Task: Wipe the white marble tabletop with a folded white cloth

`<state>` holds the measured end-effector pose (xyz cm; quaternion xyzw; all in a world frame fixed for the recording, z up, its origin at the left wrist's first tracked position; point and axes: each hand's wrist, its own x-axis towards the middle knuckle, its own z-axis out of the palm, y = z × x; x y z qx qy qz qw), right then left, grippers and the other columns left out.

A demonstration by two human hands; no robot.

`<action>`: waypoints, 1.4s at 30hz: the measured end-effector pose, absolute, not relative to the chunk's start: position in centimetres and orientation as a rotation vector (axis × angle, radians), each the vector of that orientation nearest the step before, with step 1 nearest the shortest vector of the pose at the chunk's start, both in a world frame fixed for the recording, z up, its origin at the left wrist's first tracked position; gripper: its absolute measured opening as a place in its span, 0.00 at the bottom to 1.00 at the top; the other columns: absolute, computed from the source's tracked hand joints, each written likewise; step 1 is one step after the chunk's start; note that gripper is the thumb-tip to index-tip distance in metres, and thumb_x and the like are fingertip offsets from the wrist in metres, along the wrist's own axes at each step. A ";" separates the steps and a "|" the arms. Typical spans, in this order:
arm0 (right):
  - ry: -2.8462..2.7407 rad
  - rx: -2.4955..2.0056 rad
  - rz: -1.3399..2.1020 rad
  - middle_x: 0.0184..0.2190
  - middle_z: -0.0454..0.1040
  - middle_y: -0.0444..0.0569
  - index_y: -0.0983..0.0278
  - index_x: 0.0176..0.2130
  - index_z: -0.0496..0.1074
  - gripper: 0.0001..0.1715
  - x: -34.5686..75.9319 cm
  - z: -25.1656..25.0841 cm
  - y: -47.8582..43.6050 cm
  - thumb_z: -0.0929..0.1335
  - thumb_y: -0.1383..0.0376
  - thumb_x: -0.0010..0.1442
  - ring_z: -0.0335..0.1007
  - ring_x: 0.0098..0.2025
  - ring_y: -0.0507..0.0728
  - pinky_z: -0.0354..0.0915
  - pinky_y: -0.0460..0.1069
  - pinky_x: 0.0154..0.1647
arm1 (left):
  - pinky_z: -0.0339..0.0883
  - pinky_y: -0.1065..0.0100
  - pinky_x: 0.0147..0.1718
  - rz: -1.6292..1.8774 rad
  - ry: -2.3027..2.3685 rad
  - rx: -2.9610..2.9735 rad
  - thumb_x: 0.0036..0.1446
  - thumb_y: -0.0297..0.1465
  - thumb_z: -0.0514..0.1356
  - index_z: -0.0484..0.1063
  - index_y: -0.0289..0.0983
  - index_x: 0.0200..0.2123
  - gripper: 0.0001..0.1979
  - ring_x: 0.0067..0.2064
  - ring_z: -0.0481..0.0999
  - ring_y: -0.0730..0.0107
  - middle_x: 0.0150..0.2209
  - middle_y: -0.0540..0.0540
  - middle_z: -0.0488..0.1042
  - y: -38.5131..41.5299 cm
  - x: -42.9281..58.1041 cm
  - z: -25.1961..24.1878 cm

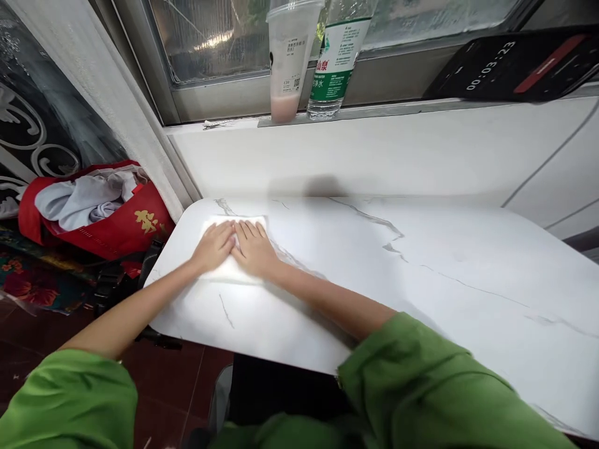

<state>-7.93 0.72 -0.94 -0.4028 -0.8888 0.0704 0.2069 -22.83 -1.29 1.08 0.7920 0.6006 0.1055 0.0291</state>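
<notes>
A folded white cloth [224, 224] lies near the far left corner of the white marble table [374, 280]. My left hand [214, 246] and my right hand [253, 248] lie flat on top of it, side by side and touching, fingers stretched out towards the wall. Neither hand grips anything. Both arms reach out from green sleeves.
On the window sill stand a plastic cup with a pink drink [289, 59] and a water bottle [337, 59]. A phone showing a timer [512, 65] leans at the right. A red bag with grey cloth [93, 209] sits on the floor left of the table.
</notes>
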 end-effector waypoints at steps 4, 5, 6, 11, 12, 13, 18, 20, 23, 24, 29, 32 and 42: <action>-2.548 -0.953 0.146 0.64 0.56 0.66 0.82 0.63 0.56 0.35 -2.2 -1.1 -6.0 0.55 0.62 0.64 0.48 0.67 0.68 0.42 0.65 0.67 | 0.42 0.50 0.66 0.320 1.686 2.511 0.67 0.35 0.43 0.55 0.33 0.63 0.25 0.68 0.50 0.60 0.66 0.39 0.55 -8.8 -18.6 1.2; -2.561 -0.915 0.134 0.65 0.55 0.66 0.82 0.63 0.56 0.35 -0.9 -1.1 -7.4 0.55 0.62 0.64 0.47 0.67 0.67 0.43 0.65 0.67 | 0.42 0.50 0.66 0.327 1.644 2.536 0.67 0.35 0.42 0.54 0.32 0.64 0.25 0.68 0.49 0.60 0.66 0.38 0.55 -10.3 -17.6 1.2; -2.565 -0.894 0.123 0.65 0.55 0.66 0.81 0.63 0.56 0.35 0.2 -1.2 -8.4 0.55 0.62 0.64 0.46 0.68 0.67 0.44 0.66 0.67 | 0.42 0.50 0.66 0.331 1.598 2.562 0.68 0.35 0.42 0.54 0.32 0.64 0.25 0.68 0.48 0.60 0.66 0.37 0.54 -11.4 -16.7 1.3; -2.604 -0.992 0.153 0.67 0.52 0.62 0.78 0.65 0.52 0.35 2.3 -1.4 -8.9 0.55 0.63 0.64 0.41 0.69 0.66 0.44 0.67 0.67 | 0.45 0.50 0.66 0.364 1.510 2.607 0.67 0.32 0.43 0.57 0.31 0.62 0.23 0.68 0.49 0.60 0.65 0.38 0.58 -11.7 -14.8 1.6; -2.633 -1.040 0.195 0.67 0.51 0.62 0.78 0.65 0.51 0.35 2.1 -1.4 -8.1 0.55 0.63 0.64 0.41 0.69 0.67 0.44 0.67 0.67 | 0.45 0.51 0.66 0.366 1.498 2.606 0.67 0.31 0.43 0.58 0.31 0.61 0.22 0.68 0.51 0.61 0.64 0.38 0.59 -10.8 -14.8 1.5; -2.664 -1.094 0.253 0.67 0.50 0.62 0.78 0.66 0.50 0.36 1.7 -1.3 -6.9 0.55 0.63 0.63 0.41 0.69 0.68 0.44 0.68 0.66 | 0.46 0.52 0.66 0.366 1.485 2.607 0.66 0.30 0.43 0.59 0.31 0.61 0.22 0.67 0.52 0.62 0.64 0.38 0.60 -9.6 -15.0 1.4; -2.578 -1.264 0.369 0.66 0.52 0.62 0.77 0.66 0.49 0.35 -1.2 -0.6 1.1 0.54 0.66 0.63 0.43 0.68 0.67 0.40 0.65 0.67 | 0.45 0.54 0.66 0.367 1.612 2.574 0.64 0.28 0.45 0.58 0.29 0.61 0.23 0.66 0.55 0.62 0.64 0.36 0.60 -1.1 -16.4 0.6; -2.460 -1.252 0.324 0.65 0.56 0.62 0.77 0.64 0.53 0.33 -2.2 -0.5 4.6 0.54 0.67 0.63 0.46 0.68 0.66 0.38 0.63 0.68 | 0.45 0.54 0.65 0.355 1.647 2.575 0.63 0.27 0.46 0.58 0.30 0.61 0.24 0.66 0.55 0.61 0.64 0.37 0.59 2.8 -17.0 0.5; -2.356 -1.229 0.301 0.62 0.61 0.61 0.75 0.61 0.58 0.30 -3.2 -0.6 9.2 0.55 0.68 0.62 0.51 0.65 0.65 0.40 0.63 0.66 | 0.46 0.55 0.65 0.344 1.613 2.604 0.63 0.27 0.46 0.58 0.33 0.61 0.23 0.65 0.57 0.62 0.64 0.40 0.59 7.9 -17.7 0.8; -2.337 -1.226 0.296 0.61 0.63 0.61 0.74 0.60 0.59 0.29 -3.4 -0.6 10.5 0.56 0.69 0.61 0.52 0.64 0.65 0.41 0.63 0.66 | 0.46 0.56 0.65 0.360 1.599 2.616 0.63 0.26 0.46 0.58 0.33 0.60 0.22 0.64 0.58 0.63 0.64 0.41 0.60 9.3 -17.8 0.9; -2.271 -1.228 0.270 0.57 0.67 0.61 0.73 0.56 0.62 0.25 -3.6 -1.1 14.5 0.57 0.69 0.60 0.57 0.60 0.64 0.44 0.63 0.64 | 0.46 0.58 0.64 0.430 1.529 2.681 0.66 0.22 0.42 0.57 0.31 0.60 0.21 0.62 0.60 0.65 0.63 0.42 0.62 12.8 -17.8 1.2; -2.259 -1.194 0.266 0.56 0.69 0.59 0.71 0.55 0.63 0.25 -3.5 -1.4 14.9 0.57 0.69 0.60 0.58 0.60 0.64 0.45 0.62 0.64 | 0.46 0.57 0.64 0.372 1.575 2.667 0.65 0.22 0.42 0.56 0.30 0.60 0.21 0.62 0.60 0.64 0.63 0.41 0.61 13.2 -17.6 1.0; -2.297 -1.187 0.272 0.61 0.64 0.58 0.74 0.61 0.60 0.30 -0.2 -1.5 10.3 0.55 0.70 0.60 0.55 0.64 0.62 0.45 0.59 0.66 | 0.43 0.55 0.65 0.289 1.708 2.594 0.63 0.30 0.45 0.58 0.33 0.62 0.24 0.66 0.55 0.62 0.65 0.41 0.58 8.4 -14.5 0.7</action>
